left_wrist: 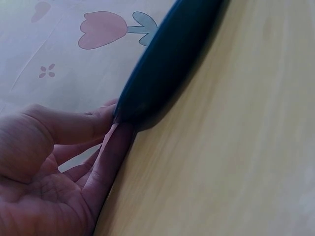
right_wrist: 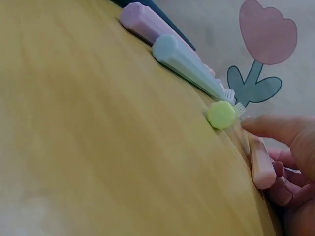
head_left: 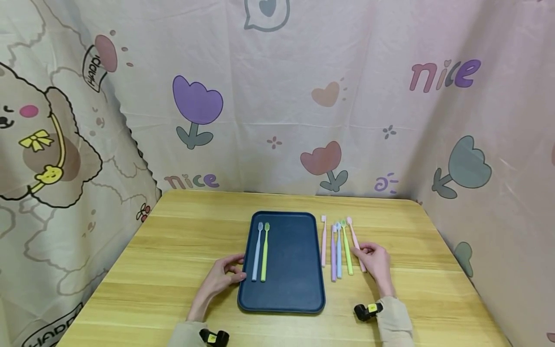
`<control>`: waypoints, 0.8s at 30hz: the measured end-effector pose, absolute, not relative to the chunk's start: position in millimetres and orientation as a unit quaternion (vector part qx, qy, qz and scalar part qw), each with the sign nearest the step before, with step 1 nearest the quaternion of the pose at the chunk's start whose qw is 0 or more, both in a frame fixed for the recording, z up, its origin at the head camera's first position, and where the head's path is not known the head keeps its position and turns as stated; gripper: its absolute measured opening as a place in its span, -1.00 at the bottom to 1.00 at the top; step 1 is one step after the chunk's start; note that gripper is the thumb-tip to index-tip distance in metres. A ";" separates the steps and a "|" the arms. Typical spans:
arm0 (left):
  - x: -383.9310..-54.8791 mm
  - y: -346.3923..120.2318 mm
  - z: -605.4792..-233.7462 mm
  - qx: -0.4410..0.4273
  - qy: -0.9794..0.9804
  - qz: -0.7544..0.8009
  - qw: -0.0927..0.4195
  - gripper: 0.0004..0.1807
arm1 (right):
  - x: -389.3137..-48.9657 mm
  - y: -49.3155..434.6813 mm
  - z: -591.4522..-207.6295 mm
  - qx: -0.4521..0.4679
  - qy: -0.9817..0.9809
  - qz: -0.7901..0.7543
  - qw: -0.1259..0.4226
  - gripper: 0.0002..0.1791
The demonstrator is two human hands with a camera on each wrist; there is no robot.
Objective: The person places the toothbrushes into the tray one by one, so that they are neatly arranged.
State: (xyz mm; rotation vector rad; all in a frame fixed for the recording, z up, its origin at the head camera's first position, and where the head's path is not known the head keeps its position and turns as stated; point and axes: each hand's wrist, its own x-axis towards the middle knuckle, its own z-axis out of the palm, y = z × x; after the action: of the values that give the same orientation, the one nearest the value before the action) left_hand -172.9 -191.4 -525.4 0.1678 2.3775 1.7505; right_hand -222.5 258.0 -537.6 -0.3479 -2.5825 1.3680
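Observation:
A dark blue rectangular tray [head_left: 290,262] lies on the table, carrying a blue toothbrush [head_left: 257,254] and a green toothbrush [head_left: 265,254] along its left side. My left hand [head_left: 222,278] pinches the tray's left rim between thumb and fingers. Right of the tray several toothbrushes lie roughly parallel: a pink one [head_left: 323,243], a purple one [head_left: 333,255], a blue one [head_left: 339,258], a green one [head_left: 348,253] and, outermost, another pink toothbrush [right_wrist: 262,169]. My right hand [head_left: 376,262] holds this outermost pink toothbrush by its handle, the thumb reaching over it close to the green one.
The wooden table [head_left: 173,231] extends on both sides of the tray and the brushes. A printed curtain [head_left: 269,96] hangs behind the table and along its sides. Each wrist wears a small black camera, such as the right camera [head_left: 365,312].

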 end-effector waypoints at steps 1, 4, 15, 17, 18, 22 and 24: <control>-173.0 -191.4 -525.5 0.056 0.801 0.589 0.091 -0.33 | -223.0 257.7 -537.5 -0.120 -0.876 0.456 0.098 -0.62; -173.1 -191.0 -525.7 0.057 0.800 0.591 0.092 -0.33 | -223.7 256.6 -537.4 -0.124 -0.885 0.439 0.100 -0.64; -173.0 -192.0 -526.6 0.063 0.799 0.591 0.091 -0.33 | -223.6 256.8 -538.8 -0.125 -0.874 0.455 0.113 -0.69; -173.2 -192.4 -526.9 0.064 0.800 0.590 0.091 -0.33 | -223.3 257.6 -538.6 -0.124 -0.873 0.458 0.109 -0.69; -173.1 -192.4 -526.8 0.064 0.801 0.589 0.091 -0.33 | -223.1 257.8 -538.5 -0.124 -0.873 0.459 0.108 -0.69; -172.8 -192.2 -527.1 0.065 0.803 0.585 0.089 -0.33 | -221.9 258.6 -538.2 -0.123 -0.873 0.461 0.105 -0.69; -172.8 -192.0 -526.7 0.066 0.804 0.584 0.089 -0.33 | -221.4 259.0 -537.9 -0.121 -0.871 0.465 0.103 -0.68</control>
State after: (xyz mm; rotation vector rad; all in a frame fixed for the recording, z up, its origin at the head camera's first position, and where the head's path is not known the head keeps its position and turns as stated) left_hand -172.8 -192.0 -526.7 0.1969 2.3920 1.7377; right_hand -221.4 259.0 -537.9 -0.3570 -2.5694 1.3729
